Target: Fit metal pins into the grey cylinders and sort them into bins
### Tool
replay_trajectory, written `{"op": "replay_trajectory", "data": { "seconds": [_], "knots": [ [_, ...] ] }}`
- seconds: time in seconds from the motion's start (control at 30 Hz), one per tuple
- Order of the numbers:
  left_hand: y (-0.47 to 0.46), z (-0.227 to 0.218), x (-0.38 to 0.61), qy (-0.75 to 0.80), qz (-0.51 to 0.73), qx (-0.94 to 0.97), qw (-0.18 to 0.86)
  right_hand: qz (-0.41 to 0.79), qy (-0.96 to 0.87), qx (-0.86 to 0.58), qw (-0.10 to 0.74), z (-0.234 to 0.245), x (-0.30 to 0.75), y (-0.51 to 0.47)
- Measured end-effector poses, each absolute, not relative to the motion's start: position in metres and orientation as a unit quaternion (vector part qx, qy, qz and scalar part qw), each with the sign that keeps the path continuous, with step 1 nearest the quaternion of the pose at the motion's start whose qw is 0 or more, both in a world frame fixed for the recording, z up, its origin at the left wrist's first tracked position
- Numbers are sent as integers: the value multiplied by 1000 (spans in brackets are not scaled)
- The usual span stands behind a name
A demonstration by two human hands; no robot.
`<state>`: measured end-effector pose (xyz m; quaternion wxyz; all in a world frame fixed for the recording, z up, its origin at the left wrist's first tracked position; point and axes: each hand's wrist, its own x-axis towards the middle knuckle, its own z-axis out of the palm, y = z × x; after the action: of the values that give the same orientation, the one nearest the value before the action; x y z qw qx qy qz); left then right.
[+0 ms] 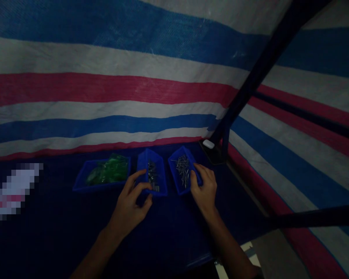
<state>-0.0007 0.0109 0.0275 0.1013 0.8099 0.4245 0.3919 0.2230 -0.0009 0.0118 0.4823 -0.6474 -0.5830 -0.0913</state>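
Observation:
Three blue plastic trays stand in a row on a dark blue table [46, 232]. The left tray [84, 180] holds green translucent pieces. The middle tray [159, 164] holds small dark metal parts. The right tray [174, 170] holds thin silver pins. My left hand [132, 205] rests at the near end of the middle tray, fingers curled with the fingertips touching its rim. My right hand [203, 188] grips the near right corner of the right tray, thumb on the rim.
A striped red, white and blue tarpaulin [104, 89] forms the wall behind and to the right. A dark metal frame pole [250, 85] slants up from the table's far right corner, with a small white object [208, 144] at its base. The light is dim.

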Motion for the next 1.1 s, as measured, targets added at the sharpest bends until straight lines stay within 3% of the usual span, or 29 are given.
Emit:
{"op": "replay_trajectory", "data": {
  "seconds": [0.67, 0.93, 1.1],
  "knots": [
    [20, 45, 13, 366, 247, 888, 128, -114, -622, -656, 412, 5, 195, -8],
    [2, 29, 25, 473, 333, 807, 119, 38, -562, -682, 466, -5, 195, -21],
    [4, 19, 26, 524, 375, 756, 115, 50, -563, -683, 463, -8, 197, -22]
  ]
}}
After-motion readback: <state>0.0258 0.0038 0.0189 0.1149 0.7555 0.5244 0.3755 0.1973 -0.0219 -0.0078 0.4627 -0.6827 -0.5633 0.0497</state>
